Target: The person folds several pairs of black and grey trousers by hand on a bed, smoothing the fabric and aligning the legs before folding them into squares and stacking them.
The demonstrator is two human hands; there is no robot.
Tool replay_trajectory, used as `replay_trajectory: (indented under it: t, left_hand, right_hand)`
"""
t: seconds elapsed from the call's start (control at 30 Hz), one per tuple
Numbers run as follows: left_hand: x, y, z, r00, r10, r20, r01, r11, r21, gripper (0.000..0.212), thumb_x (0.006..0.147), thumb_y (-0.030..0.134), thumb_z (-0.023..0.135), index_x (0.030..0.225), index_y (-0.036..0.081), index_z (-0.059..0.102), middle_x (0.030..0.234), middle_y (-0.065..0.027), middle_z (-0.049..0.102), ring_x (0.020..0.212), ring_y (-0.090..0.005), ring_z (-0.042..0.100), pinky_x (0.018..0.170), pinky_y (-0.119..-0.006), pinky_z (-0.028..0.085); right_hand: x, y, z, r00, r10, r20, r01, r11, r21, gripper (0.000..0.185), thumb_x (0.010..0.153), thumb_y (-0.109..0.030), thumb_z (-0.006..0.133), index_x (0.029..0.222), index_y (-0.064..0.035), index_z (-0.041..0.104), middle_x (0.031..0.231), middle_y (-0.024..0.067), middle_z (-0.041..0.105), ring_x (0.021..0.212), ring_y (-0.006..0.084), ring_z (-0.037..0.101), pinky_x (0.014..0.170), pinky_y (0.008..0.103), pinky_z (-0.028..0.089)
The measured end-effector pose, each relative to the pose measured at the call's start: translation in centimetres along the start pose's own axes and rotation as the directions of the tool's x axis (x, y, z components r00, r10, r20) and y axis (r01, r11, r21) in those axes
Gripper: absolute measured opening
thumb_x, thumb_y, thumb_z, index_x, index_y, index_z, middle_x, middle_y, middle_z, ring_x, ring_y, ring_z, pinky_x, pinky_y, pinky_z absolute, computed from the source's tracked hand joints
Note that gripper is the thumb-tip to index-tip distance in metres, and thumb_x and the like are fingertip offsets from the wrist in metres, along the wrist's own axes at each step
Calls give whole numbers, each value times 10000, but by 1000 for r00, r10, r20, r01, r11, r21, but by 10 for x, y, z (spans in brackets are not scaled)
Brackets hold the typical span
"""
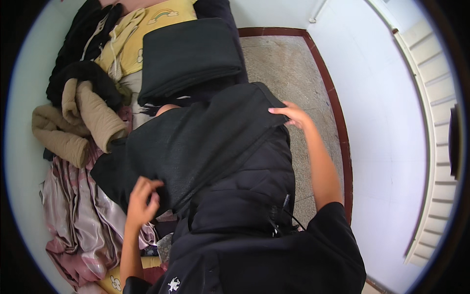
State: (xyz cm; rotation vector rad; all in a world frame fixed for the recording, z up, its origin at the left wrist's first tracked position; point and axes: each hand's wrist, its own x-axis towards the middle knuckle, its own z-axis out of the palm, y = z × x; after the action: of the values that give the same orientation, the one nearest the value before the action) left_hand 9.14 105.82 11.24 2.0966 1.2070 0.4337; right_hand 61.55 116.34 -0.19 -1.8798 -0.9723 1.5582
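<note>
A dark grey-black cloth garment [205,136] lies across my lap and stretches leftward over the bed. My right hand [295,114] grips its far right edge, with the thumb on top and the other fingers partly underneath. Over the near left part of the cloth is my left hand [144,200], fingers bent and apart, with nothing visible in it. Whether its fingertips touch the cloth cannot be told. Just beyond my lap sits a folded dark cloth [191,55], its layered edge towards me.
On the left lie a brown quilted garment [99,114], a shiny pinkish-grey cloth [73,198] and black clothing [80,40]. A yellow rainbow-print cloth [165,16] is at the back. Right of the bed are a speckled floor [282,66] and a white wall [382,121].
</note>
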Motion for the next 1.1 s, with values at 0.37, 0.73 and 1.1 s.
replay_trajectory:
  t: [0.37, 0.73, 1.1]
  left_hand:
    - [53, -114, -79, 942, -301, -150, 336, 875, 348, 604, 795, 448, 713, 1272, 106, 568, 1210, -158, 585, 1193, -331, 520, 988, -430, 405]
    - [6, -131, -106, 748, -460, -479, 649, 355, 672, 312, 695, 153, 715, 995, 76, 676, 1000, -175, 670, 979, -334, 636, 849, -443, 488]
    - [134, -100, -17, 928, -324, 184, 364, 894, -260, 557, 932, 510, 587, 1134, -8, 617, 912, -95, 640, 869, -179, 592, 803, -287, 468]
  right_hand:
    - [-215, -59, -69, 968, -179, -175, 222, 937, 270, 486, 791, -182, 706, 1169, 102, 594, 1027, 155, 686, 899, 224, 677, 842, 306, 521]
    - [-133, 143, -36, 877, 395, 273, -456, 864, 213, 604, 856, -155, 710, 1330, 116, 451, 1328, 178, 561, 1182, 262, 568, 993, 367, 466]
    - [-43, 93, -26, 967, 161, 198, -221, 917, 332, 642, 967, -514, 517, 1380, -24, 483, 1364, 131, 547, 1223, 258, 544, 1054, 397, 417]
